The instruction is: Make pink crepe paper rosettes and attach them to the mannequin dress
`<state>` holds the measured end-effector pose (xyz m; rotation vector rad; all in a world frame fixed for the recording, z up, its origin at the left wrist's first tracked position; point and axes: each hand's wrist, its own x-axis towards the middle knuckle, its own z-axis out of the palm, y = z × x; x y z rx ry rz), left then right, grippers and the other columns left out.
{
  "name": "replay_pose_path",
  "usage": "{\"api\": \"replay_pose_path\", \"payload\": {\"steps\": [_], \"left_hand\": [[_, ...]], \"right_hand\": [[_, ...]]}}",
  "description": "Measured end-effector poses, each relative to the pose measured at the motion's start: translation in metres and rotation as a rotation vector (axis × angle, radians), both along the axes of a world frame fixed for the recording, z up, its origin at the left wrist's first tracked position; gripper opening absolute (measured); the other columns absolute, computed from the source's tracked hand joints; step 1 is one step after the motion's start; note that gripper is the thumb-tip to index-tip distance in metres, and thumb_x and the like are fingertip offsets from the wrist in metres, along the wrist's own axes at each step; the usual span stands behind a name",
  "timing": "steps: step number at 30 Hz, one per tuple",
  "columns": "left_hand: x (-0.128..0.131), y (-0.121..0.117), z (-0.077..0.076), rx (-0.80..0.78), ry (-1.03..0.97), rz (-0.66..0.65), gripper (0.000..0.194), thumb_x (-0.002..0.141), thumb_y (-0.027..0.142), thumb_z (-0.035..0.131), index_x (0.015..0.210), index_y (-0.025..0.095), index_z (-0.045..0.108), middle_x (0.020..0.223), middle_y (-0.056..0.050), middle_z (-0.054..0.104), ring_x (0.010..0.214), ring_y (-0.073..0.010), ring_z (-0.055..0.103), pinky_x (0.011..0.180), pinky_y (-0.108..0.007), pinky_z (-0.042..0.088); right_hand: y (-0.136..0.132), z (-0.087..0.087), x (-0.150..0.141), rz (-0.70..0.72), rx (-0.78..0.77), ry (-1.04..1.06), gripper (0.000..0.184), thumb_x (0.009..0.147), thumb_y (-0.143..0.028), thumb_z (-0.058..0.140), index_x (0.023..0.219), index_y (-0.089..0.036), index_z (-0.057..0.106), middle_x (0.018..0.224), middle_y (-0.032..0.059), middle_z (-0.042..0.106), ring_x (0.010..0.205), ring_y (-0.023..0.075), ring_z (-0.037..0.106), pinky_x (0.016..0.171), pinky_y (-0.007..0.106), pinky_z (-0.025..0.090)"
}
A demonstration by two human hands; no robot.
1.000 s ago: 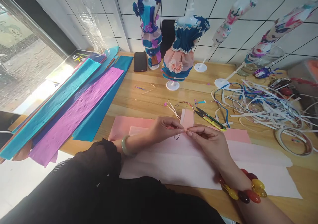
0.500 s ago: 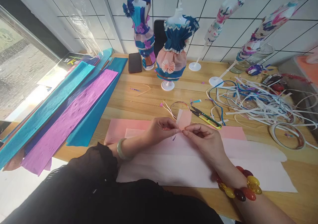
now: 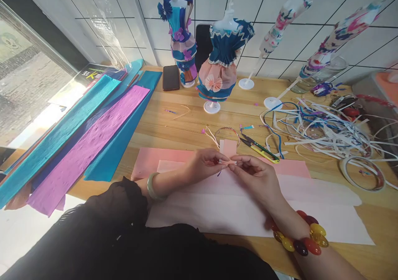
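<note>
Between my two hands is a small strip of pale pink paper (image 3: 228,147), its upper end sticking up flat and its lower part folded in narrow pleats. My left hand (image 3: 207,162) pinches the pleats from the left with thumb and forefinger. From the right, my right hand (image 3: 253,170) pinches the same folds, and the fingertips of both hands nearly meet. Beneath the hands lie wide sheets of pink paper (image 3: 217,211). Just beyond the fingers are yellow-handled thread snips (image 3: 259,148) and a thin wire ring (image 3: 228,129).
Dress forms in blue and pink paper (image 3: 217,71) stand at the back, beside patterned forms (image 3: 329,44) on white stands. To the right are a heap of paper strips (image 3: 326,126) and a tape roll (image 3: 362,173). Coloured paper lengths (image 3: 90,143) and a phone (image 3: 171,78) lie left.
The pink strip's upright end has straightened from a tilt, and a folded edge now shows between the fingertips. Both hands stay in nearly the same place; the view has shifted slightly.
</note>
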<state>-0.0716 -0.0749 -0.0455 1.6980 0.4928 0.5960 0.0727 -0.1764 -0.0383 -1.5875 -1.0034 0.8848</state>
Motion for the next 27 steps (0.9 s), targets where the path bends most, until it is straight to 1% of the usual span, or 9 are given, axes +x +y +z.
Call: {"api": "replay_pose_path", "payload": {"steps": [3, 5, 7, 9, 15, 19, 23, 27], "left_hand": [[0.0000, -0.0003, 0.0001, 0.005, 0.007, 0.028, 0.015, 0.074, 0.026, 0.061, 0.081, 0.013, 0.066, 0.069, -0.003, 0.063, 0.059, -0.0074, 0.053, 0.055, -0.018, 0.040], [0.0000, -0.0005, -0.0001, 0.025, -0.002, 0.055, 0.016, 0.074, 0.026, 0.062, 0.081, 0.012, 0.066, 0.068, -0.003, 0.063, 0.058, -0.0068, 0.053, 0.054, -0.017, 0.040], [-0.0003, -0.0002, -0.0002, 0.069, -0.009, 0.077, 0.015, 0.073, 0.024, 0.063, 0.081, 0.012, 0.067, 0.068, -0.003, 0.063, 0.058, -0.0064, 0.052, 0.054, -0.017, 0.040], [-0.0007, 0.0005, 0.0003, 0.121, -0.006, 0.083, 0.014, 0.073, 0.023, 0.063, 0.082, 0.013, 0.067, 0.068, -0.002, 0.064, 0.058, -0.0062, 0.052, 0.054, -0.017, 0.040], [-0.0019, 0.0018, 0.0024, 0.232, -0.001, 0.089, 0.015, 0.076, 0.028, 0.061, 0.079, 0.015, 0.068, 0.062, -0.002, 0.061, 0.056, -0.0073, 0.051, 0.055, -0.019, 0.040], [-0.0027, 0.0016, 0.0010, 0.270, -0.011, 0.074, 0.016, 0.077, 0.028, 0.059, 0.081, 0.015, 0.068, 0.066, -0.004, 0.063, 0.059, -0.0083, 0.053, 0.057, -0.020, 0.041], [-0.0032, 0.0016, 0.0000, 0.292, -0.002, 0.076, 0.016, 0.078, 0.029, 0.059, 0.082, 0.015, 0.067, 0.067, -0.003, 0.063, 0.060, -0.0084, 0.054, 0.058, -0.020, 0.042], [-0.0034, 0.0019, 0.0007, 0.279, 0.000, 0.083, 0.016, 0.078, 0.029, 0.059, 0.079, 0.015, 0.067, 0.067, -0.003, 0.063, 0.060, -0.0084, 0.055, 0.058, -0.020, 0.042]], "right_hand": [[-0.0002, -0.0014, 0.0012, 0.029, 0.035, -0.087, 0.017, 0.073, -0.027, 0.066, 0.088, -0.021, 0.067, 0.083, 0.0033, 0.068, 0.068, 0.0138, 0.061, 0.060, 0.026, 0.050], [-0.0004, -0.0013, 0.0021, 0.048, 0.072, -0.156, 0.016, 0.075, -0.025, 0.064, 0.090, -0.022, 0.068, 0.088, 0.0039, 0.069, 0.075, 0.0152, 0.062, 0.065, 0.027, 0.051], [-0.0006, -0.0005, 0.0030, 0.068, 0.115, -0.235, 0.016, 0.076, -0.022, 0.063, 0.091, -0.023, 0.069, 0.093, 0.0042, 0.069, 0.083, 0.0166, 0.062, 0.071, 0.029, 0.051], [-0.0009, 0.0006, 0.0037, 0.091, 0.161, -0.311, 0.018, 0.077, -0.020, 0.062, 0.093, -0.025, 0.069, 0.093, 0.0039, 0.069, 0.087, 0.0172, 0.062, 0.074, 0.031, 0.051], [-0.0017, 0.0020, 0.0057, 0.169, 0.228, -0.440, 0.023, 0.082, -0.018, 0.055, 0.098, -0.027, 0.068, 0.092, 0.0046, 0.067, 0.084, 0.0170, 0.062, 0.072, 0.031, 0.051], [-0.0016, 0.0029, 0.0071, 0.190, 0.265, -0.517, 0.024, 0.083, -0.017, 0.054, 0.100, -0.027, 0.068, 0.091, 0.0052, 0.067, 0.082, 0.0164, 0.063, 0.070, 0.030, 0.051], [-0.0018, 0.0022, 0.0086, 0.203, 0.289, -0.579, 0.024, 0.083, -0.017, 0.053, 0.099, -0.027, 0.068, 0.092, 0.0053, 0.067, 0.084, 0.0167, 0.062, 0.073, 0.031, 0.051], [-0.0023, 0.0003, 0.0097, 0.210, 0.284, -0.607, 0.022, 0.084, -0.017, 0.053, 0.098, -0.024, 0.068, 0.093, 0.0063, 0.067, 0.086, 0.0173, 0.062, 0.076, 0.032, 0.051]]}}
